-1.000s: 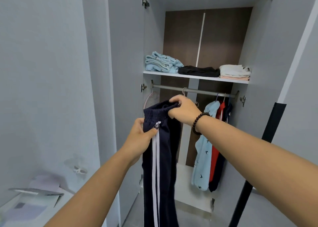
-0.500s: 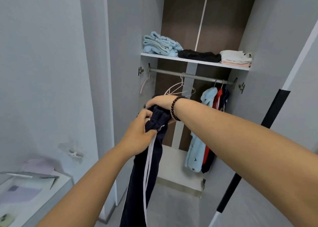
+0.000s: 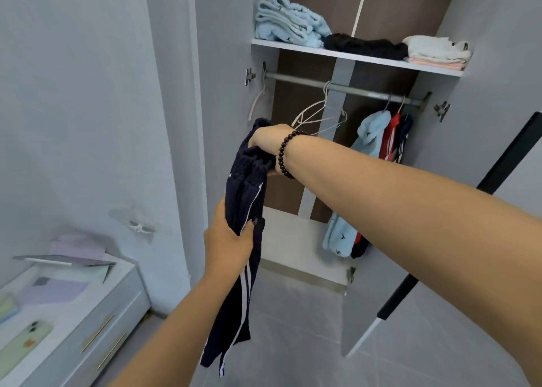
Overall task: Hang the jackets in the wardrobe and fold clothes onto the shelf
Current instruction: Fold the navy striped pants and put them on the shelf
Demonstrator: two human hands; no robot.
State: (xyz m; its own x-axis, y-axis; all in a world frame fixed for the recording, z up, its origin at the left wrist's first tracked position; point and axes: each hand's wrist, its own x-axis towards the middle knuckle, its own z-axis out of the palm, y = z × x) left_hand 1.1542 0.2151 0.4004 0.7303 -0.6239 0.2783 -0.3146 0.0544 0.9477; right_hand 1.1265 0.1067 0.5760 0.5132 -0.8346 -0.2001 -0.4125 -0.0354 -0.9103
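Right hand (image 3: 268, 143) is gripping the waistband of the navy track pants (image 3: 243, 210), held in front of the open wardrobe (image 3: 484, 99); left hand (image 3: 228, 240), up at the waistband half a second ago, is now pinching the legs lower down. Pants are hanging below the shelf (image 3: 352, 55), and the view is tilting further down

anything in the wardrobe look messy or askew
Slightly. On the white shelf, the light blue fleece pile at the left end is lumpy and loosely folded, unlike the flat white and pink stack. On the metal rail, the empty white wire hangers hang tilted and bunched together.
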